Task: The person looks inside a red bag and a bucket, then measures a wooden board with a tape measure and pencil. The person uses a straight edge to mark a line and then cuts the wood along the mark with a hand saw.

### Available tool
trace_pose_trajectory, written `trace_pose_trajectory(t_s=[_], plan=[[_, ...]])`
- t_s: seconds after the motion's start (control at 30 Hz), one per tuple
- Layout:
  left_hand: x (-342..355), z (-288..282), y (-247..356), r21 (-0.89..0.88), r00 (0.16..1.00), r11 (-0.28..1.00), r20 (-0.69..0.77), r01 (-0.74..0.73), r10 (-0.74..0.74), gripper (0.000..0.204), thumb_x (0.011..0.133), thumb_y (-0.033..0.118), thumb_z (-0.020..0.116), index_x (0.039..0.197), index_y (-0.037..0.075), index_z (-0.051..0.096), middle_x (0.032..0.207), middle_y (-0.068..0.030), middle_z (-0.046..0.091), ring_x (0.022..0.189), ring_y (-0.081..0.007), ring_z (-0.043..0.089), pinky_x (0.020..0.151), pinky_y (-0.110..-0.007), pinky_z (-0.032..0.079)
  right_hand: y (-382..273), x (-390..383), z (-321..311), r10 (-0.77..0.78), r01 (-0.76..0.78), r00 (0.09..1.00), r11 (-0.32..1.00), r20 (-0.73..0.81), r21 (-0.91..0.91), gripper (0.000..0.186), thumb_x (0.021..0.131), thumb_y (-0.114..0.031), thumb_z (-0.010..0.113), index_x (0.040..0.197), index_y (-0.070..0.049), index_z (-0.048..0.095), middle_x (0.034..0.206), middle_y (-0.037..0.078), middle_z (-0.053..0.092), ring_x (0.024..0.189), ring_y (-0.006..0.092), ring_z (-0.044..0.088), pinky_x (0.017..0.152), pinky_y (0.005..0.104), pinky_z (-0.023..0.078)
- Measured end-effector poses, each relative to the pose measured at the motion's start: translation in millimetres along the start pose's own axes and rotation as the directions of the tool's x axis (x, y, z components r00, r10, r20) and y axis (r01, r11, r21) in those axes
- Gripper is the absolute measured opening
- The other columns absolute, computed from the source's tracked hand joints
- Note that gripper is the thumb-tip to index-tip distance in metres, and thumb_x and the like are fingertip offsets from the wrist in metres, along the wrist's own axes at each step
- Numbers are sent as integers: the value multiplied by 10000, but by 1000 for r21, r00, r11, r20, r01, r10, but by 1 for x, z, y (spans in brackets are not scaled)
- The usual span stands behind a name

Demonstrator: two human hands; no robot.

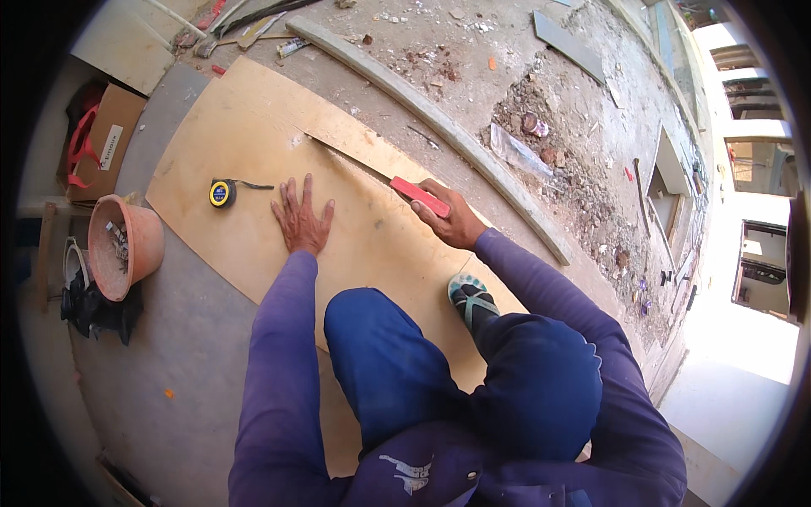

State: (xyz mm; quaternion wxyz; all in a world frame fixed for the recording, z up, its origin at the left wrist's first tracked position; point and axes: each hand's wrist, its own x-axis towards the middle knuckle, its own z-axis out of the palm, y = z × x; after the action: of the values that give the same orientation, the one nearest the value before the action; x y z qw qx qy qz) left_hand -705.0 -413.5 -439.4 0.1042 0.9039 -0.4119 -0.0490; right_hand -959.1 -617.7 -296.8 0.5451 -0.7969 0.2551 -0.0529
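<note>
My right hand [452, 215] is closed around the red handle of a hand saw [420, 196]. Its long, narrow dark blade points to the far left, lying along a line near the right edge of a large tan plywood sheet [253, 127]. Fingers spread, my left hand [302, 221] presses flat on the sheet, left of the saw. A yellow and black tape measure [222, 193] rests on the plywood beyond it, with a short length of dark tape pulled out towards my fingers. My sandalled foot [470, 297] and bent knee are over the sheet.
Along the right lies a long grey beam [439, 131], with rubble [549, 110] and a clear plastic bag [517, 150] past it. At left stand an orange bucket [127, 245] holding debris, a black bag [101, 313] and a cardboard box [110, 139].
</note>
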Motion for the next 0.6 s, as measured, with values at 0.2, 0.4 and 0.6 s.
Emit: trace_pose_trajectory(t_s=[0.2, 0.4, 0.6], plan=[[3, -5, 2, 20, 1000, 1000, 27, 7, -7, 818, 1021, 540, 594, 1710, 234, 277, 1728, -169, 239, 1638, -382, 151, 1300, -660, 90, 11, -7, 7, -90, 90, 994, 996, -57, -15, 346, 1096, -330, 621, 1244, -17, 617, 885, 159, 686, 796, 262, 673, 774, 403, 542], [27, -20, 29, -21, 924, 952, 248, 304, -289, 818, 1044, 552, 529, 1715, 176, 251, 1771, -159, 175, 1653, -380, 107, 1302, -669, 87, 14, -11, 28, -67, 66, 995, 998, -76, -15, 342, 1076, -275, 646, 1286, -9, 599, 850, 168, 679, 757, 275, 683, 730, 384, 541], [1, 19, 89, -70, 896, 894, 12, 443, -443, 803, 1073, 559, 481, 1723, 167, 221, 1793, -185, 106, 1650, -444, 56, 1280, -708, 47, 12, -13, 10, -88, 84, 993, 995, -84, -48, 410, 1057, -240, 665, 1368, 15, 583, 961, 240, 733, 841, 356, 764, 788, 391, 579]])
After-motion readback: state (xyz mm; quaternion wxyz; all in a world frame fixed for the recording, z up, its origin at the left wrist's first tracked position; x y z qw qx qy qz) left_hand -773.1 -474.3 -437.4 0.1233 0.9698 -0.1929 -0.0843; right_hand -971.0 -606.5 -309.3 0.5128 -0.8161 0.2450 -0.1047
